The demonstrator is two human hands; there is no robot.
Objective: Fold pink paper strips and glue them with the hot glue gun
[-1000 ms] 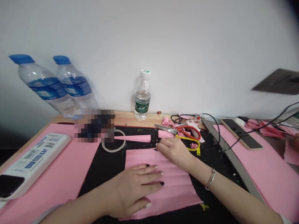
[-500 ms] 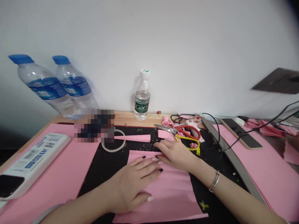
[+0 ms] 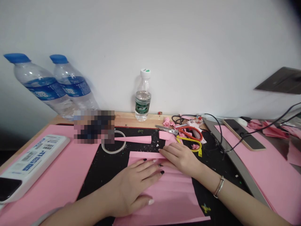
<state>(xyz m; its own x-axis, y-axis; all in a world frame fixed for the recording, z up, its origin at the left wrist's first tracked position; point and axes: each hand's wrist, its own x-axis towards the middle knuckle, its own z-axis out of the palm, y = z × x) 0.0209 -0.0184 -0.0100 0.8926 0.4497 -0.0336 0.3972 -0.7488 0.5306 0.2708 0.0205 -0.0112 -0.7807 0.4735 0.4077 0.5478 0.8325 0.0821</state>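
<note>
A creased sheet of pink paper (image 3: 171,197) lies on the black mat in front of me, with fold lines running across it. My left hand (image 3: 134,182) rests flat on its left half, fingers stretched to the right. Over the sheet's upper right part sits my right hand (image 3: 182,158), palm down, fingers extended and close together, its tips near the left fingertips. Just beyond the right hand are scissors (image 3: 190,133) with one red and one yellow handle. A narrow pink paper strip (image 3: 138,139) lies past the sheet's far edge.
Two large blue-capped bottles (image 3: 47,88) lean at the left, and a small water bottle (image 3: 142,105) stands by the wall. A white power bank (image 3: 35,157) lies on pink paper. A white ring (image 3: 103,149), a phone (image 3: 244,133), black cables (image 3: 221,135) and paper scraps surround the mat.
My right hand has slid slightly right and toward me over the paper, its fingers drawn back from the far edge. My left hand stays in place.
</note>
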